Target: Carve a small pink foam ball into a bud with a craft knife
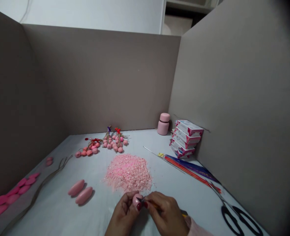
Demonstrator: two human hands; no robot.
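Note:
My left hand (125, 211) pinches a small round pink ball (136, 199) between thumb and fingers, at the near edge of a heap of pink shavings (129, 172). In my right hand (166, 211) is a craft knife (184, 213) with a yellow and black handle, mostly hidden by the fingers. Its dark pointed blade lies against the right side of the ball. To the left of my hands, two smooth pink spindle-shaped pieces (84, 195) rest side by side on the white table (53, 213).
Bunches of pink balls on twine (115, 141) sit at the back. Pink discs (12, 198) and brown cords (40, 186) lie left. Stacked boxes (186, 137), a pink flask (163, 124), coloured stems (191, 168) and black-handled scissors (236, 216) are right. Grey panels (103, 78) enclose the table.

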